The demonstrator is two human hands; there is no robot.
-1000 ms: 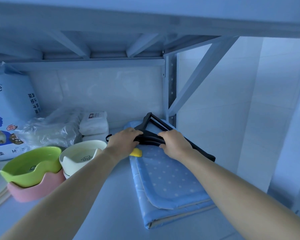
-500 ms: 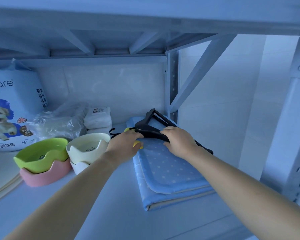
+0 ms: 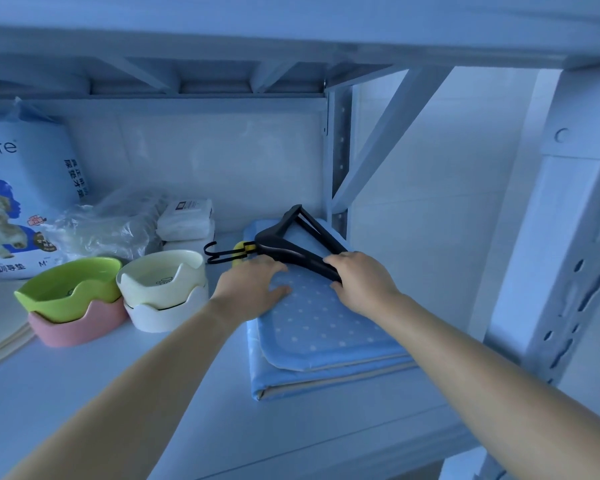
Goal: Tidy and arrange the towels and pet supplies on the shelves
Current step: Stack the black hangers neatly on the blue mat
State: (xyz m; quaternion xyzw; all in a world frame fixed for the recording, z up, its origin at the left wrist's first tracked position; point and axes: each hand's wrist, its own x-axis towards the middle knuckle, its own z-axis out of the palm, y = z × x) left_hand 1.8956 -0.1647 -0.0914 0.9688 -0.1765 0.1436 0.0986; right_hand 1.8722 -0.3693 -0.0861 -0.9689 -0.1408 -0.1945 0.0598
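My right hand point(image 3: 361, 282) gripped the black hangers point(image 3: 284, 240), which lay atop the folded blue towels point(image 3: 326, 327) at the shelf's point(image 3: 153, 393) right end. My left hand point(image 3: 253, 289) lay flat on the towels, fingers relaxed.

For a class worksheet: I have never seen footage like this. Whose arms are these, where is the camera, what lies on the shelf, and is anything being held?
There is no machine here. These are a person's two bare arms, filmed by a camera worn on the head that looks forward and down. The left hand lies flat on the folded blue dotted cloths. The right hand grips the black hangers lying on top of them. Also on the shelf are a green bowl nested in a pink bowl, a cream bowl in a white bowl, a clear plastic bag, white packs, and a pet pad bag showing a dog.
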